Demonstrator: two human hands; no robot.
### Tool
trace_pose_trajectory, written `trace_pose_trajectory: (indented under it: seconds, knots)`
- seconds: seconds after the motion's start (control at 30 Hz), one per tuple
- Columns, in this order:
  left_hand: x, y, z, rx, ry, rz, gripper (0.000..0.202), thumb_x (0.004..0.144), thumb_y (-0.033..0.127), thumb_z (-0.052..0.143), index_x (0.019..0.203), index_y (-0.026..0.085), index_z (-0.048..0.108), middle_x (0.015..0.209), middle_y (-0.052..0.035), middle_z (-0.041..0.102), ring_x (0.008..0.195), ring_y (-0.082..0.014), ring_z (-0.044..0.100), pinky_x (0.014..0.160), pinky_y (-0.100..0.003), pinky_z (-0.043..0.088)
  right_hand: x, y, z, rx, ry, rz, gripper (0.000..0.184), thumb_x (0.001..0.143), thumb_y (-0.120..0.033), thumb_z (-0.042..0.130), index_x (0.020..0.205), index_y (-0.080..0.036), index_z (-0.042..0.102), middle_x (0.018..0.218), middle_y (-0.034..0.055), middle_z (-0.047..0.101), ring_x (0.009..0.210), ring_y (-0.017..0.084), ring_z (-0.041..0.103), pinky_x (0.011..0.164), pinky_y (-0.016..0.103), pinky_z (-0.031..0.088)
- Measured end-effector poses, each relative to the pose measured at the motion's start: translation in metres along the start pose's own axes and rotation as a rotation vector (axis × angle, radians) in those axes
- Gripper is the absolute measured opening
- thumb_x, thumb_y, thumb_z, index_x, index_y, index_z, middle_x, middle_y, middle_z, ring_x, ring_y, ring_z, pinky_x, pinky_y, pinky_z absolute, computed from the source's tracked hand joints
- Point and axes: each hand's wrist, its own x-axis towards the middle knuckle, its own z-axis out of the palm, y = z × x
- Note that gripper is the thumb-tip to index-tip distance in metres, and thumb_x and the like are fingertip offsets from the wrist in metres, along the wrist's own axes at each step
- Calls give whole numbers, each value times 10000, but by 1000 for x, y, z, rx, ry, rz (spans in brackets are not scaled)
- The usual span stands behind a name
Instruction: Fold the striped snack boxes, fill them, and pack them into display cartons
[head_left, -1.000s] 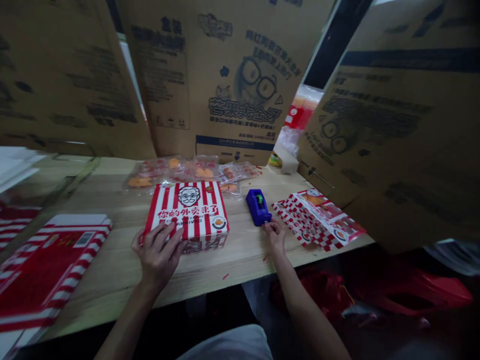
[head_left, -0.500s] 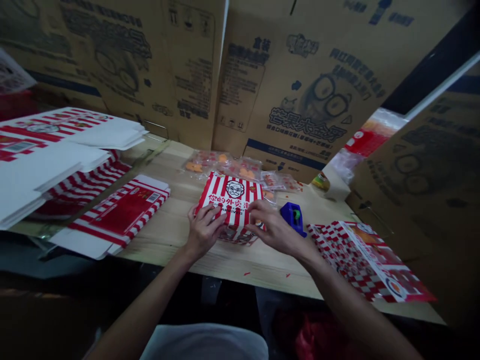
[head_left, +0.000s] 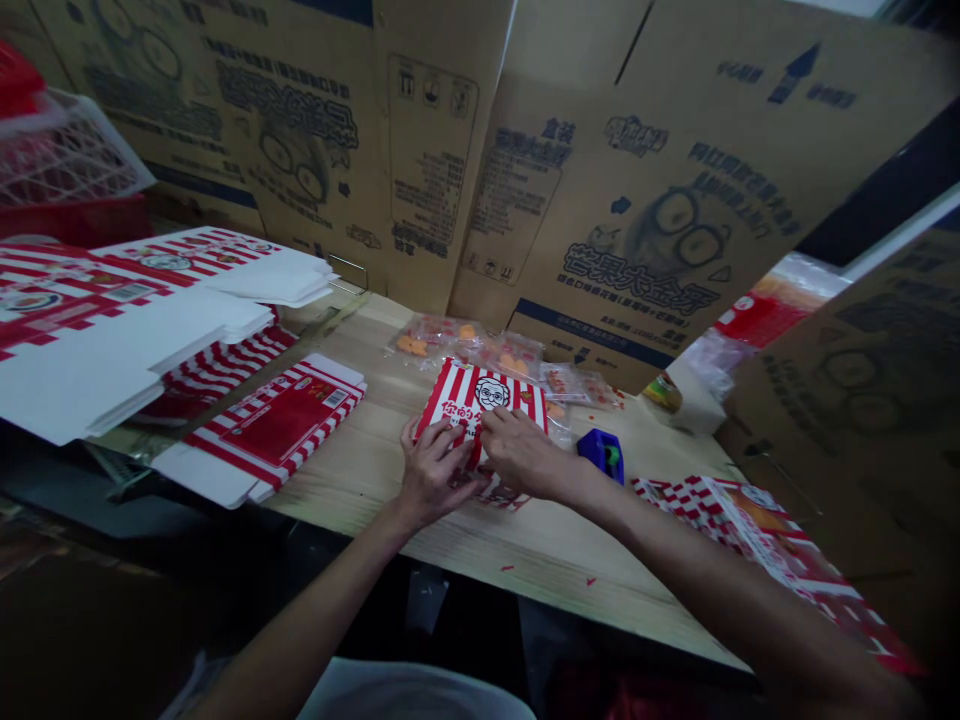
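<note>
A red-and-white striped box [head_left: 491, 395] with a cartoon face on its lid lies on the wooden table [head_left: 360, 470]. My left hand [head_left: 435, 470] presses on the box's near left part, fingers spread over the lid. My right hand [head_left: 517, 452] lies on the lid's near middle, close beside the left hand, fingers curled onto it. Whether either hand pinches anything small is hidden. A blue tape dispenser [head_left: 602, 453] stands just right of my right wrist.
Clear snack packets [head_left: 457, 345] lie behind the box. A flat striped carton [head_left: 277, 420] and stacks of flat cartons [head_left: 112, 310] lie at left. Checkered sheets [head_left: 750, 530] sit at right. Large cardboard cartons [head_left: 600, 180] wall the back.
My right hand left the tape dispenser and came onto the striped box beside my left hand. The camera swung left, bringing the stacks of flat cartons into view.
</note>
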Motion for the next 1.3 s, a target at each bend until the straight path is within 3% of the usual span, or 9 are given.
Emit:
trace_pose_trajectory:
  seconds: [0.27,0.37,0.47,0.6,0.7,0.77,0.87,0.97,1.3]
  knots:
    - [1,4,8,29,93,-54,213,790,325,707,980,235,671,1055,-69,717,1084,-279,589,1036,-555,264,1,3,-2,117,-4,155,106,778,-169,648,840,-89,680,933,171,623,921,302,544,761,400,436]
    - [2,4,6,30,82,-57,196,787,313,708,962,234,671,1044,-65,719,1083,-282,588,1025,-548,275,-13,21,-16,188,206,268,80,796,-94,570,756,-129,629,881,132,609,867,265,552,755,381,436]
    - [2,4,6,40,74,-53,191,796,346,702,949,235,674,1033,-62,719,1071,-282,594,1019,-544,281,-40,36,-22,452,448,314,89,844,-213,598,772,-181,557,906,74,587,866,231,553,766,359,450]
    - [2,4,6,43,73,-40,198,809,366,691,959,238,675,1048,-69,716,1077,-285,591,1006,-542,293,-61,25,8,683,515,346,286,793,-421,698,900,-205,544,1025,73,569,972,252,541,826,388,458]
    - [2,3,6,58,58,-46,190,815,374,684,954,246,675,1050,-63,715,1075,-283,591,999,-536,309,-53,6,40,772,504,400,357,735,-437,751,914,-194,560,1067,92,561,1011,263,541,850,399,455]
    - [2,3,5,65,45,-38,184,821,358,679,965,244,674,1058,-66,713,1075,-282,591,997,-534,314,-42,-3,53,822,532,434,270,762,-385,734,873,-188,586,1068,94,563,1027,258,545,878,407,444]
    - [2,3,3,55,43,-16,205,822,329,682,999,225,673,1080,-83,709,1080,-283,585,996,-537,314,-29,-8,57,879,556,448,100,826,-239,648,751,-187,608,1018,70,579,1017,235,548,927,428,408]
    - [3,3,2,44,50,-14,197,826,315,678,996,215,677,1074,-88,712,1076,-278,583,993,-534,315,-23,-7,57,866,571,452,123,810,-152,619,695,-189,597,981,53,586,1004,229,539,943,450,377]
    - [3,1,-2,26,11,11,184,841,249,652,1018,204,670,1092,-93,707,1091,-273,583,1007,-531,303,-21,-12,66,726,600,491,124,791,-106,593,714,-190,543,965,67,562,980,236,507,885,425,371]
